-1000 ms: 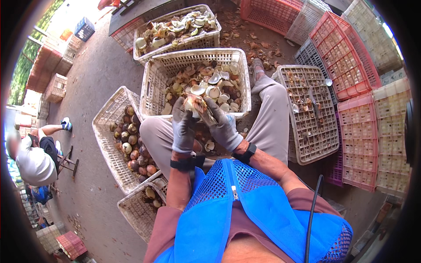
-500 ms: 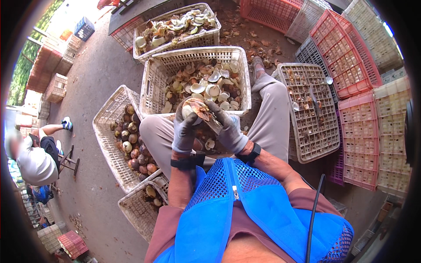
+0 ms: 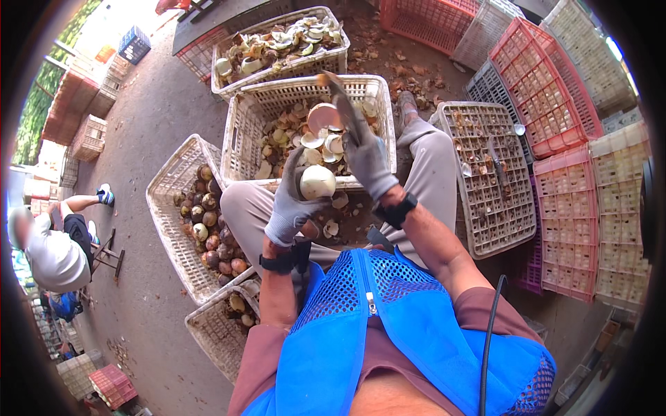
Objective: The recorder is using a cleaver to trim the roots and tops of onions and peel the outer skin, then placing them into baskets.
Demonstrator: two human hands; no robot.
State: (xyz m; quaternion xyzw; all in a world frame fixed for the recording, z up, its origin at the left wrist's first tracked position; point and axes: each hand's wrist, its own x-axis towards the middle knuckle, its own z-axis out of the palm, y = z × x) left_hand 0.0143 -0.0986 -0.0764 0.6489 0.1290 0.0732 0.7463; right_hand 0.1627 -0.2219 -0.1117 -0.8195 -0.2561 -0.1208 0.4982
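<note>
My left hand (image 3: 295,201), in a grey glove, closes around a peeled white onion (image 3: 318,182) just in front of the near rim of the middle crate. Over that crate my gloved right hand (image 3: 364,149) reaches forward, its dark fingers looking stretched out and somewhat blurred. A pinkish round peel (image 3: 325,118) shows beside those fingers, apart from the onion. Cup-shaped white and brown onion peels (image 3: 281,135) fill much of the white plastic crate (image 3: 239,159) between my knees. Unpeeled brown onions (image 3: 211,239) lie in another white crate (image 3: 173,239) by my left knee.
A second crate of peels (image 3: 277,80) stands beyond the first. To the right, a crate (image 3: 489,208) has a knife-like tool (image 3: 494,156) on its grid. Red and pale crates (image 3: 565,222) are stacked farther right. A seated person (image 3: 62,253) is at far left.
My hands have moved apart. The right one has swung forward over the middle crate, and the brown peel is off the onion, which stays in my left hand, now showing white.
</note>
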